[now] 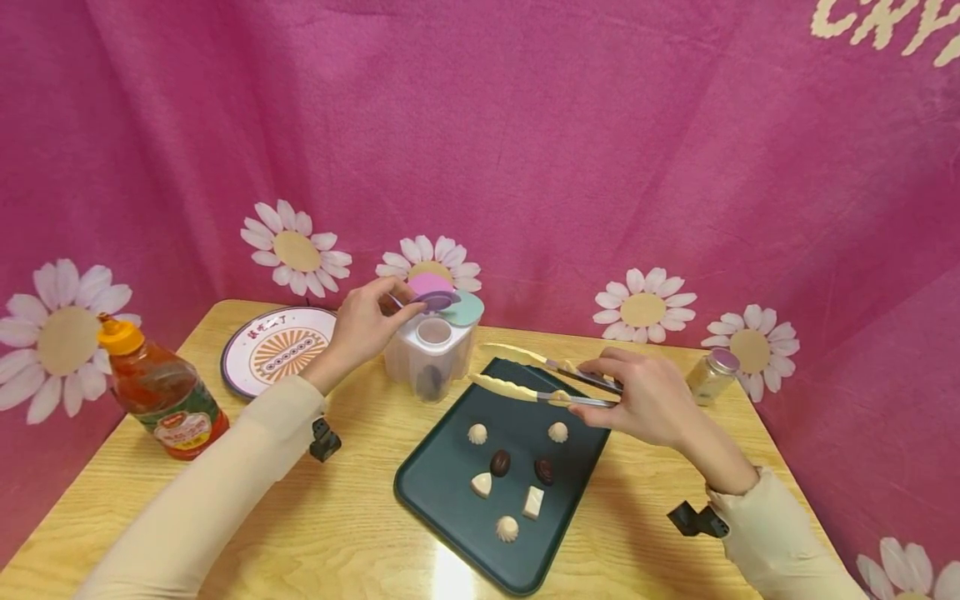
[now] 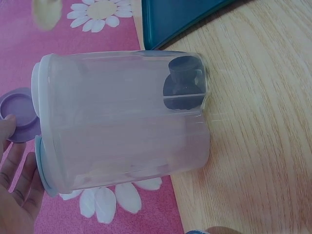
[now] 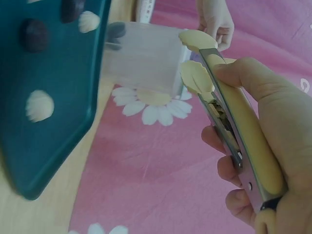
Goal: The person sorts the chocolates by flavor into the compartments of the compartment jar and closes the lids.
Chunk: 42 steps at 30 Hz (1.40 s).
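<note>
My left hand (image 1: 369, 330) pinches a small purple lid (image 1: 437, 298) between thumb and fingers, above a clear storage container (image 1: 452, 357) with a white top. A round opening (image 1: 433, 332) shows in that top, beside a teal lid (image 1: 467, 308). Dark pieces (image 2: 184, 83) lie at the container's bottom in the left wrist view. My right hand (image 1: 651, 397) grips metal tongs (image 1: 551, 382) with pale yellow tips over the far part of a dark tray (image 1: 442, 479). The tips stand apart with nothing between them. White, cream and dark brown chocolates (image 1: 500, 462) are spread on the tray.
A plate (image 1: 242, 357) with an orange sunburst print lies left of the container. An orange-capped sauce bottle (image 1: 168, 400) stands at the table's left edge, and a small jar (image 1: 712, 377) at the right. A pink flowered cloth (image 1: 525, 167) hangs behind the wooden table (image 1: 337, 517).
</note>
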Tool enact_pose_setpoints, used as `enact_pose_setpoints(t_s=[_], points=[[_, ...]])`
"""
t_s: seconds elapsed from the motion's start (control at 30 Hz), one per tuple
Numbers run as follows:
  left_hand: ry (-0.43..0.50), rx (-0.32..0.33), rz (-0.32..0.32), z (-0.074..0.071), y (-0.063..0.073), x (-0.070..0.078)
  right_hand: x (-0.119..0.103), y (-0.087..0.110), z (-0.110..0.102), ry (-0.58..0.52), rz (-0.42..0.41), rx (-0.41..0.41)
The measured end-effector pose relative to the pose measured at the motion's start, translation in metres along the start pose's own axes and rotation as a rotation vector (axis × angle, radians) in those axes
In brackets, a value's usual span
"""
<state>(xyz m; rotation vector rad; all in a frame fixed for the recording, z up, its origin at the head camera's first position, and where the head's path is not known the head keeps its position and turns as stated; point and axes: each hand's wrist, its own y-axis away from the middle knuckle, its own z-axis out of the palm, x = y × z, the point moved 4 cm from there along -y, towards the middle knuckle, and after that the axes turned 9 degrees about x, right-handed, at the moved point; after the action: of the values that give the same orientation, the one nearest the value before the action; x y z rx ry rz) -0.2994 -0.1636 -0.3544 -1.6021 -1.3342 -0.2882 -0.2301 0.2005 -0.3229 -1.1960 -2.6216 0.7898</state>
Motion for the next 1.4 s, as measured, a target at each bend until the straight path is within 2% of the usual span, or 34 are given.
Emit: enact_pose_setpoints(t_s=[0.23,0.43,0.57,0.8,1.13,1.4], points=[[0.015,-0.001,0.009,0.001,0.0,-0.001,0.005,0.03,-0.001,0.044,0.018,-0.063],[0.011,-0.003,0.006,-0.001,0.0,0.0,0.005,0.046,0.003,0.058,0.05,-0.152],[0.014,-0.004,0.011,-0.001,0.0,0.0,0.003,0.054,0.007,0.057,0.041,-0.192],[0.009,-0.009,0.008,-0.002,0.0,0.0,-0.001,0.06,0.014,0.065,0.016,-0.225],[0.013,-0.01,0.009,-0.003,0.0,0.001,-0.003,0.066,0.02,0.011,0.047,-0.287],[0.003,-0.005,0.014,-0.002,0.0,0.0,-0.001,0.07,0.028,0.013,0.039,-0.288]])
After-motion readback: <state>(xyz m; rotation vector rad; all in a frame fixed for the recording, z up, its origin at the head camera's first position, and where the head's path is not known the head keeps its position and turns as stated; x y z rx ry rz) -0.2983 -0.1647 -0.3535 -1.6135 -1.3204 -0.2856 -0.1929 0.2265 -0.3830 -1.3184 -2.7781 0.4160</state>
